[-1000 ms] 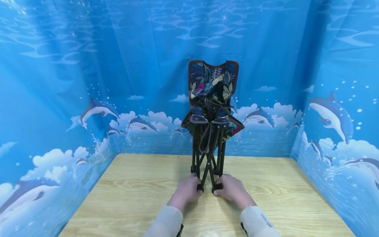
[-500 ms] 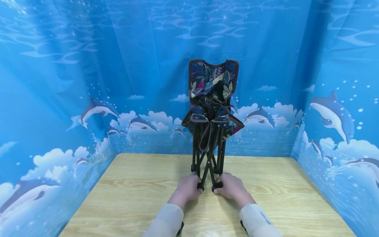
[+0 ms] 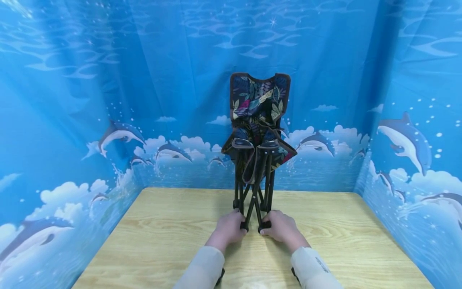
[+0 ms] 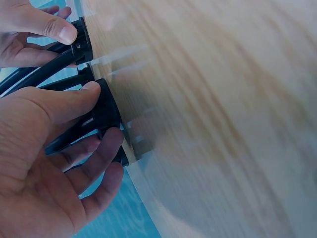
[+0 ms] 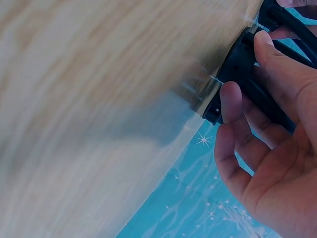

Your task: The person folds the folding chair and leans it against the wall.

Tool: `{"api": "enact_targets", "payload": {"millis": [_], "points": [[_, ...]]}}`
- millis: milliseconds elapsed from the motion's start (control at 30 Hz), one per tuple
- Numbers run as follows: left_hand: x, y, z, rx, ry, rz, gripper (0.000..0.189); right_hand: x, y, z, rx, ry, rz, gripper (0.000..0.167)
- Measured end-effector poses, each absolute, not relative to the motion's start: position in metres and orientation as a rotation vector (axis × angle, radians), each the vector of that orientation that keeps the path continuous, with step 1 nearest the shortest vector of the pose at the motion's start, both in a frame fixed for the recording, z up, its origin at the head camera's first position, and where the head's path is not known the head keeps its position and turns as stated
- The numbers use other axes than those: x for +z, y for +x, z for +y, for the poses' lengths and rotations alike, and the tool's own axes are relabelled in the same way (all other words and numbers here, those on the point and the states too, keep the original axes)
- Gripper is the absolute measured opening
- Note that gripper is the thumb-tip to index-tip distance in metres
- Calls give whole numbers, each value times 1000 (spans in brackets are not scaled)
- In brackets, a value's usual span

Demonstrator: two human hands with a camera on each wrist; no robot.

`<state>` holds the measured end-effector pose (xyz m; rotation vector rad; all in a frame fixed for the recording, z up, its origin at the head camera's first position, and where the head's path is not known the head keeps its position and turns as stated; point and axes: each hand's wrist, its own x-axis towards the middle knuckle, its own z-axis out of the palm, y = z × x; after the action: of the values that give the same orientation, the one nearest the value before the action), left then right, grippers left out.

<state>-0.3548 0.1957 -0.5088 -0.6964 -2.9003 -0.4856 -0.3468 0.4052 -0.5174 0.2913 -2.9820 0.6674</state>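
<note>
A folding chair [image 3: 258, 104] with dark leaf-print fabric and black tube legs stands upright, mostly folded, on the wooden table. My left hand [image 3: 229, 228] grips the front left leg by its black plastic foot [image 4: 105, 106], with the thumb on top of the foot and the fingers curled about it. On the other side my right hand [image 3: 282, 226] holds the front right leg's foot [image 5: 237, 59] between thumb and curled fingers. The front legs cross in an X, and their feet sit close together. Farther back, the rear legs' feet [image 3: 236, 204] rest on the table untouched.
Bare wood of the table [image 3: 173, 224] extends to both sides of the chair. A blue curtain [image 3: 173, 80] printed with dolphins and clouds hangs behind and along both sides.
</note>
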Motion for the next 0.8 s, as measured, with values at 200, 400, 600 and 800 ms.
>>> {"api": "enact_targets", "payload": {"millis": [200,400,600,800], "points": [[-510,-358,195,-472,-714,-2884,6,-516,-348,406,678,277,-2991,23],[-510,-359,195,-497,-710,-2886,7,-517,-350,406,682,275,-2989,23],[-511,-360,195,-499,-706,-2889,6,-517,-352,405,664,269,-2992,24],[-512,-363,195,-511,-679,-2913,6,-518,-353,404,661,257,-2992,24]]}}
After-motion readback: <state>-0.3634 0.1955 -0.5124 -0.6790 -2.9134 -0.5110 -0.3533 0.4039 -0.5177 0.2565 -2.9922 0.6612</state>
